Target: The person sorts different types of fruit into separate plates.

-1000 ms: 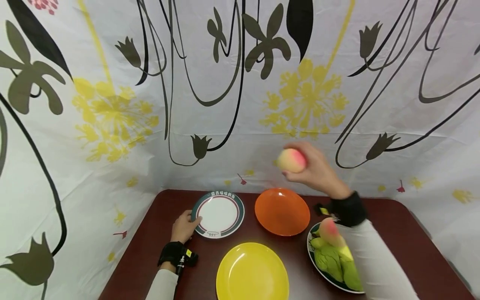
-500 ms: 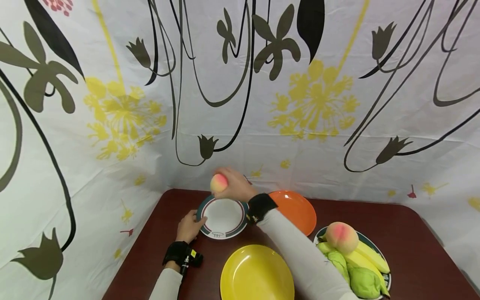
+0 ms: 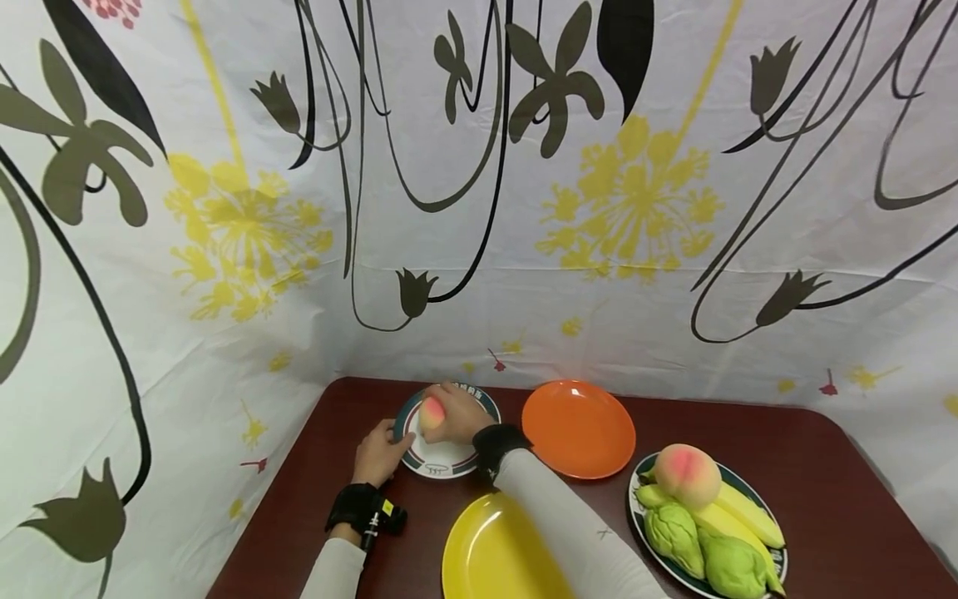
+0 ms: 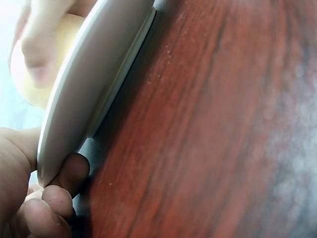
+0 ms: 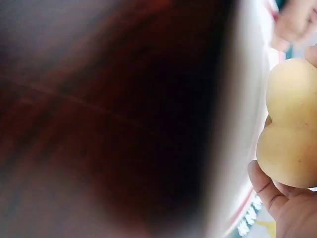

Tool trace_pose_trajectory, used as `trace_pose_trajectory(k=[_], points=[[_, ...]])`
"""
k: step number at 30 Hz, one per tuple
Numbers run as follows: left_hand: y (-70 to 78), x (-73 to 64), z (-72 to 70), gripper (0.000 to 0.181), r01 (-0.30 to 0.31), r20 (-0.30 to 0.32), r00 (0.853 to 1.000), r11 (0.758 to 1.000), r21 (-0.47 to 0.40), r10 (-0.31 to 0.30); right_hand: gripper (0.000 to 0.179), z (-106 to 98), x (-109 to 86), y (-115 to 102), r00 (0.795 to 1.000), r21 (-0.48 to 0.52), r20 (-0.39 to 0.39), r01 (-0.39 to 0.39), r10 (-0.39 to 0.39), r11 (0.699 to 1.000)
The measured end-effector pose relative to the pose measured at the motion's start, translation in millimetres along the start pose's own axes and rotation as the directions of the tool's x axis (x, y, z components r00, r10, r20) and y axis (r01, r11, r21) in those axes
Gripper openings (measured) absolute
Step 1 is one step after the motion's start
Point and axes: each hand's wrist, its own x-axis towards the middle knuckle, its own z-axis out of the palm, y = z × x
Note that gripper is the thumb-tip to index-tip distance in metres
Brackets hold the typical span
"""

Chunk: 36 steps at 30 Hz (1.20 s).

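My right hand (image 3: 460, 413) grips a pink-and-cream peach (image 3: 431, 413) over the white plate (image 3: 443, 458) with the dark green rim. In the right wrist view the pale underside of the peach (image 5: 292, 124) shows close above the plate, with fingers on either side of it. My left hand (image 3: 380, 453) pinches that plate's left edge. From the left wrist view, the thumb lies over the rim and the curled fingertips (image 4: 57, 201) sit under it. The side of the peach towards my right palm is hidden.
Right of the white plate lies an orange plate (image 3: 578, 428). A yellow plate (image 3: 490, 557) is nearer, partly covered by my right sleeve. At the right, a green-rimmed plate (image 3: 642, 529) bears another peach (image 3: 688, 474), bananas (image 3: 751, 514) and green chayote-like produce (image 3: 674, 537). Patterned cloth hangs behind.
My right hand has carried the peach from above the orange plate leftwards, then down over the white plate. My left hand keeps its hold on the rim. The view has shifted slightly.
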Motion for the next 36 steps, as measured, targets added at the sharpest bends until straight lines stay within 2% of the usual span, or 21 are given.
trace_pose_trajectory(k=[16,19,23,26,30,36], points=[[5.4,-3.5,-0.4,0.055,-0.014,0.006,1.0,1.0,0.007,0.014,0.063,6.7,-4.5,4.9,0.999,-0.01,-0.008,-0.035,0.035,0.999],[5.1,-3.7,0.1,0.055,-0.013,0.009,1.0,1.0,0.007,0.013,0.063,5.4,-3.9,5.5,1.0,-0.048,0.0,-0.026,0.026,0.999],[4.1,-2.1,-0.9,0.054,-0.019,0.009,1.0,1.0,-0.007,0.019,0.072,-3.1,-2.0,4.8,1.0,-0.134,-0.001,0.014,-0.015,0.991],[3.5,-0.3,-3.2,0.054,-0.025,-0.011,1.0,1.0,-0.012,0.024,0.083,-22.4,-0.9,-1.5,0.999,-0.155,0.003,0.041,-0.041,0.987],[2.7,-0.3,-4.1,0.053,-0.009,-0.028,1.0,1.0,-0.01,0.009,0.09,-65.4,-8.0,-14.3,0.997,-0.126,0.009,0.071,-0.07,0.989],[2.1,-5.3,-1.4,0.055,-0.001,0.001,1.0,0.999,-0.038,0.001,0.089,-148.6,-45.3,-25.0,0.991,-0.07,-0.018,0.129,-0.13,0.989]])
